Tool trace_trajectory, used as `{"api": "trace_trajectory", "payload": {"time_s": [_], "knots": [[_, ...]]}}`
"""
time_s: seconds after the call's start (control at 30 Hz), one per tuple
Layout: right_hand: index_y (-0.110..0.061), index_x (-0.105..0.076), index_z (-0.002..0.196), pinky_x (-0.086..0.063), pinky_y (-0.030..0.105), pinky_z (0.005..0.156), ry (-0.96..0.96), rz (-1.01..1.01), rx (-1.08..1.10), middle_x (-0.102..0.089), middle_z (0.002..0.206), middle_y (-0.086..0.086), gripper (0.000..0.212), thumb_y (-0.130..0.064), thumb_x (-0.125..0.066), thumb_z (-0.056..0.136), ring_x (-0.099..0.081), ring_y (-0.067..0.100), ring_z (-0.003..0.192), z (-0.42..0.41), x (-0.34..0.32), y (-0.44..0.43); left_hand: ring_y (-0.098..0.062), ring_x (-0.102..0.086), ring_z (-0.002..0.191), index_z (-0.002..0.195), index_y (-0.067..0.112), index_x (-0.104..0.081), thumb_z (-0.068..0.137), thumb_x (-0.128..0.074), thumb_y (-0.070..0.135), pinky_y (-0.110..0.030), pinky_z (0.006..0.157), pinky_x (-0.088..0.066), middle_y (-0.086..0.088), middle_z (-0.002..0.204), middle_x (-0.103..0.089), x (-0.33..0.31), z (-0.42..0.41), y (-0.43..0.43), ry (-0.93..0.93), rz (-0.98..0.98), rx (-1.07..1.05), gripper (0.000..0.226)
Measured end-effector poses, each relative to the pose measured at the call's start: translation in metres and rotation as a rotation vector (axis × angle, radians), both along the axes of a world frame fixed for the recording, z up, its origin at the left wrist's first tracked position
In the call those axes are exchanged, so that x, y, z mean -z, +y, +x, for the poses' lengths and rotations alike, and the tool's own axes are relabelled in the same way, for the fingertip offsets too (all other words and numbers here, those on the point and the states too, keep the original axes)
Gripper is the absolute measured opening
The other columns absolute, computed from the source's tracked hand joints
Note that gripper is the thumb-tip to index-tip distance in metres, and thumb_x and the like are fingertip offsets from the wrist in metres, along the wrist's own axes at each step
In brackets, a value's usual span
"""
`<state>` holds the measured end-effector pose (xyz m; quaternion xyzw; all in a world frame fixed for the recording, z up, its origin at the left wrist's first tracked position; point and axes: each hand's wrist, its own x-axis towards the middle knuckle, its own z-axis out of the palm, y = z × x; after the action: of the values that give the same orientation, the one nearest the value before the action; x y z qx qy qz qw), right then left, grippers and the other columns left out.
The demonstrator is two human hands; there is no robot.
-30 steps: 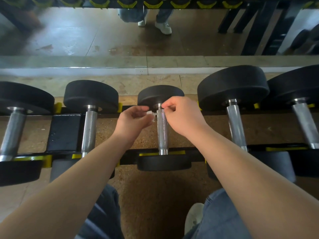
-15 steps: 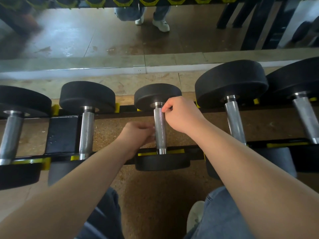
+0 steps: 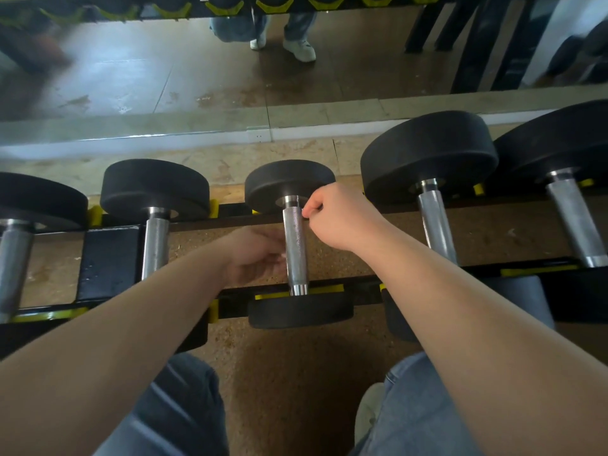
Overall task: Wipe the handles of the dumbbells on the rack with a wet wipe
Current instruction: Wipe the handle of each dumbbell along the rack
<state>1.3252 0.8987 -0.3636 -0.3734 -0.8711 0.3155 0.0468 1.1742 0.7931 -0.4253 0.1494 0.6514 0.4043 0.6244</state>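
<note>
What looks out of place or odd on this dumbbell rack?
Nothing looks askew or damaged. Only the sizes seem out of order: the smallest black round-headed dumbbell, between the left hand and right hand, sits between bigger ones.

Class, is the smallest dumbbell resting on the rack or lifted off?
Resting: the smallest dumbbell lies across both rails of the rack.

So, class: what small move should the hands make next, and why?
Probably slide the right hand toward the near end of the middle dumbbell's handle: it pinches a white sliver, likely the wipe, at the far end, with bare handle below it.
</note>
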Motion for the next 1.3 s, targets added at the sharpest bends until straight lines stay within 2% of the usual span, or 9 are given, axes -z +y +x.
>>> {"api": "trace_trajectory", "payload": {"time_s": [0.17,0.37,0.43,0.63,0.83,0.9,1.0,1.1,1.3], "knots": [[-0.021,-0.076,0.108,-0.056,0.033,0.088,0.034,-0.006,0.014,-0.071,0.105,-0.002,0.021,-0.013,-0.06,0.097,-0.065,0.014,0.098,0.006,-0.005,0.001,-0.021,-0.072,0.099,0.123,0.01,-0.07,0.102,-0.053,0.003,-0.036,0.083,-0.06,-0.012,0.111,-0.074,0.013,0.006,0.004,-0.099,0.144,-0.145,0.028],[-0.02,-0.076,0.11,-0.055,0.031,0.086,0.027,-0.022,-0.007,-0.071,0.104,-0.002,0.022,-0.012,-0.06,0.097,-0.065,0.014,0.096,0.008,-0.005,0.0,-0.013,-0.075,0.095,0.123,0.009,-0.069,0.1,-0.058,0.001,-0.028,0.083,-0.057,-0.005,0.107,-0.079,0.002,0.005,-0.01,0.046,-0.085,0.446,0.027],[-0.021,-0.076,0.111,-0.055,0.031,0.086,0.013,-0.034,-0.014,-0.071,0.105,-0.002,0.023,-0.012,-0.059,0.098,-0.065,0.014,0.097,0.008,-0.004,0.0,-0.02,-0.075,0.1,0.123,0.007,-0.068,0.098,-0.059,-0.002,-0.033,0.09,-0.056,-0.012,0.113,-0.076,0.005,0.002,-0.006,-0.012,-0.065,0.342,0.028],[-0.022,-0.076,0.11,-0.056,0.034,0.089,0.046,-0.039,0.003,-0.071,0.106,-0.002,0.023,-0.013,-0.059,0.098,-0.065,0.014,0.098,0.01,-0.007,0.005,-0.017,-0.075,0.098,0.126,0.005,-0.069,0.101,-0.056,0.003,-0.026,0.075,-0.061,-0.013,0.119,-0.075,0.006,-0.006,0.014,-0.068,0.224,-0.27,0.028],[-0.02,-0.076,0.112,-0.057,0.036,0.09,0.009,-0.026,-0.038,-0.072,0.106,-0.001,0.023,-0.012,-0.059,0.098,-0.066,0.015,0.096,0.007,-0.005,0.001,-0.006,-0.072,0.074,0.118,0.006,-0.072,0.098,-0.06,0.002,-0.023,0.068,-0.055,-0.006,0.095,-0.078,-0.004,0.001,-0.025,0.198,-0.097,0.393,0.024],[-0.02,-0.076,0.113,-0.057,0.035,0.089,-0.002,-0.018,-0.051,-0.072,0.106,-0.001,0.024,-0.012,-0.058,0.098,-0.066,0.014,0.096,0.007,-0.005,0.0,-0.008,-0.074,0.077,0.119,0.004,-0.071,0.098,-0.06,-0.001,-0.023,0.071,-0.056,-0.01,0.101,-0.078,-0.005,0.007,-0.027,0.157,-0.107,0.27,0.025],[-0.021,-0.076,0.112,-0.056,0.034,0.089,-0.004,-0.012,-0.055,-0.072,0.105,-0.002,0.026,-0.011,-0.058,0.098,-0.066,0.014,0.096,0.006,-0.004,-0.001,-0.017,-0.074,0.092,0.112,0.009,-0.071,0.096,-0.06,-0.004,-0.027,0.073,-0.059,-0.014,0.112,-0.073,-0.011,0.013,-0.014,0.082,-0.033,-0.22,0.023],[-0.021,-0.077,0.111,-0.056,0.035,0.09,0.004,-0.004,-0.047,-0.072,0.105,-0.002,0.025,-0.01,-0.059,0.098,-0.066,0.015,0.097,0.005,-0.005,0.0,-0.018,-0.075,0.098,0.116,0.009,-0.072,0.096,-0.063,-0.001,-0.027,0.078,-0.061,-0.011,0.113,-0.076,-0.018,0.017,-0.006,0.091,0.112,-0.365,0.024],[-0.022,-0.077,0.111,-0.055,0.031,0.086,-0.012,0.013,-0.074,-0.072,0.106,-0.003,0.025,-0.012,-0.058,0.098,-0.065,0.013,0.096,0.002,0.002,-0.001,-0.013,-0.07,0.101,0.106,0.027,-0.078,0.091,-0.074,0.015,-0.036,0.093,-0.055,0.006,0.107,-0.074,-0.033,0.032,-0.041,0.562,-0.142,0.216,0.019]]}}
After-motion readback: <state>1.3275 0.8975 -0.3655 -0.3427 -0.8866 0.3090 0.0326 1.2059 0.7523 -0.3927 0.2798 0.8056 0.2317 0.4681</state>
